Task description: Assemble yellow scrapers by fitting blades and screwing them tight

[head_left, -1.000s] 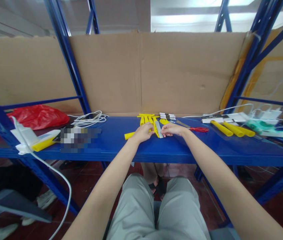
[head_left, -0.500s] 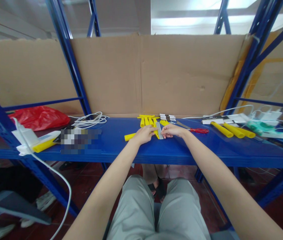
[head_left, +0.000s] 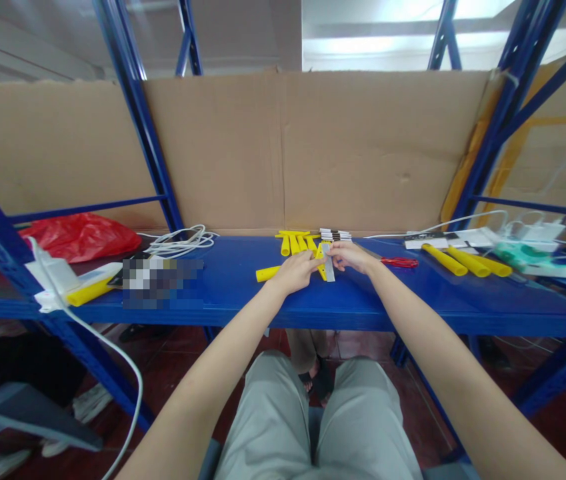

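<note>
A yellow T-shaped handle (head_left: 267, 274) lies sideways over the blue table, its round end sticking out to the left. My left hand (head_left: 295, 272) is closed around its middle. Against the wide yellow head on the right stands a flat grey blade-like strip (head_left: 329, 268). My right hand (head_left: 351, 256) pinches the strip's upper right side between thumb and fingers. Just behind my hands lie several similar yellow handles (head_left: 293, 245) in a row, heads toward the cardboard. Small white-and-black pieces (head_left: 335, 235) are stacked beside them.
Right of my hands is a red-handled tool (head_left: 399, 263); farther right lie three yellow tubes (head_left: 469, 261) and white cables. On the left are a red plastic bag (head_left: 80, 233), a coiled white cable (head_left: 183, 241) and another yellow handle (head_left: 90, 291). Cardboard (head_left: 283, 147) walls the back.
Both hands have shifted slightly right with the yellow handle and the strip. The strip appears narrower now, turned more edge-on to me.
</note>
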Demonstrator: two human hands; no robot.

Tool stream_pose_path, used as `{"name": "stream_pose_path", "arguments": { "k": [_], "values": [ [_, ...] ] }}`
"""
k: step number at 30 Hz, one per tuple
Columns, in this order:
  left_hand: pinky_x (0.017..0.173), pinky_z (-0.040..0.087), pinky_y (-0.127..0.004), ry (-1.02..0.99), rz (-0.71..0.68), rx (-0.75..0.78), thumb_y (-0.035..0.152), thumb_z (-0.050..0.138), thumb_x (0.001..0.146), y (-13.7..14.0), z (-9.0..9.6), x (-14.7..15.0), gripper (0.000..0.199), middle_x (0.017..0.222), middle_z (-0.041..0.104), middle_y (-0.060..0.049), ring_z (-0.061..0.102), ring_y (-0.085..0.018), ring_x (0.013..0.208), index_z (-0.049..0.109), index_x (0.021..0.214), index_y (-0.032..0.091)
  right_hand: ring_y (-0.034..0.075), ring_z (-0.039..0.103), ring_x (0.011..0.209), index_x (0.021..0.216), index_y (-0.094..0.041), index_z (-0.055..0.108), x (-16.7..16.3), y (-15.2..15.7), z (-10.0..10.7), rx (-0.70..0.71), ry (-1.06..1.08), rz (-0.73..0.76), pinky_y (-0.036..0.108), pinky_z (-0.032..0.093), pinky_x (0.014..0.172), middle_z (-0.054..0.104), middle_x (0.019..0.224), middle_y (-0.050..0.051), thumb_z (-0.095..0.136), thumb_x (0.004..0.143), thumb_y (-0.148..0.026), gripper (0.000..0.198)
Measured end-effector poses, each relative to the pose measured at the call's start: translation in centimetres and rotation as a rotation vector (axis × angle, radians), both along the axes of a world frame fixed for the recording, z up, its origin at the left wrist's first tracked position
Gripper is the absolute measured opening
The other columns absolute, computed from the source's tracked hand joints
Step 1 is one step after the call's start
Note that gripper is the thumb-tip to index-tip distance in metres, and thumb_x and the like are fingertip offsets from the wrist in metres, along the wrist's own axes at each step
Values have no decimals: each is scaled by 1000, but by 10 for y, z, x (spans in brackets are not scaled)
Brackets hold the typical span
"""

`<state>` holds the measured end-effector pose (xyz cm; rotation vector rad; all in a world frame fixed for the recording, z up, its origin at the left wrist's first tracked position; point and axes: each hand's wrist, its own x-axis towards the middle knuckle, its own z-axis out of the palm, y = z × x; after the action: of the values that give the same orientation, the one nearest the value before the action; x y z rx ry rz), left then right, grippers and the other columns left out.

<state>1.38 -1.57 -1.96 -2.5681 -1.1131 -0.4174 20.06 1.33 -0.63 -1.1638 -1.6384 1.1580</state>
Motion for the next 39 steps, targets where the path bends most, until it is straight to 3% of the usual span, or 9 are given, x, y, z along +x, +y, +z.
{"name": "stream_pose_path", "arguments": {
  "k": [8,16,24,32,39],
  "values": [
    [86,47,-34,32,-11,-6,18,34,95,1,-5,3,47,107,57,-11,56,-22,99,48,139,22,8,50,41,68,-16,55,0,3,-5,40,-26,-11,17,45,40,54,48,-3,62,85,-21,19],
    [90,46,-34,33,-18,-10,16,35,93,-1,-4,4,49,110,56,-11,55,-22,104,43,141,23,9,52,45,70,-16,56,0,6,-8,44,21,-26,17,45,41,57,51,-1,59,89,-26,22],
    [90,46,-35,32,0,-18,16,35,93,-7,0,7,48,110,55,-11,56,-23,105,43,140,23,10,54,46,73,-15,56,-5,3,-3,4,98,-88,19,43,40,59,55,1,49,92,-20,21],
    [90,47,-36,25,-10,-8,16,35,93,-5,-2,7,48,112,55,-12,55,-24,107,41,141,21,9,51,44,66,-16,56,-3,7,-7,98,33,-120,19,43,41,56,50,-2,55,90,-27,26],
    [92,46,-37,0,-29,-19,17,36,93,-1,-5,7,49,114,56,-12,55,-25,109,40,141,22,8,50,39,64,-17,55,2,10,-8,95,-24,-63,18,44,41,55,44,-1,59,88,-35,30]
  ]
}}
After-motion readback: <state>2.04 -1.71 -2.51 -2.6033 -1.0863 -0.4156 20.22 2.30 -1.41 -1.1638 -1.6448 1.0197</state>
